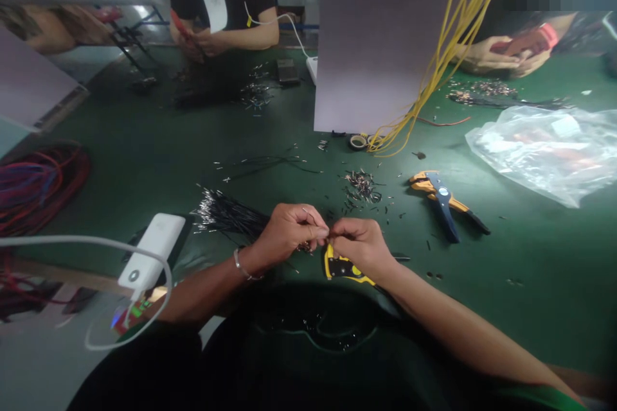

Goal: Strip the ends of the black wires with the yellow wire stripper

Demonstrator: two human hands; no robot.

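Observation:
My left hand (295,230) is closed in a pinch, with a thin wire end (309,214) showing at its fingers. Fingertip to fingertip with it, my right hand (364,245) is pinched too; whatever lies between its fingers is too small to make out. Under my right hand lies a yellow and black wire stripper (340,268), partly covered. A bundle of black wires (236,213) with bare metal ends extends to the left, partly behind my left hand. Beyond my hands is a small heap of cut wire scraps (362,186).
A blue and orange wire stripper (446,200) rests at right, near a clear plastic bag (544,148). Yellow wires (434,77) hang beside a grey panel (380,38). At left are a white power bank (153,247) with a cable and coiled red wires (43,186). Co-workers' hands (501,56) are across the table.

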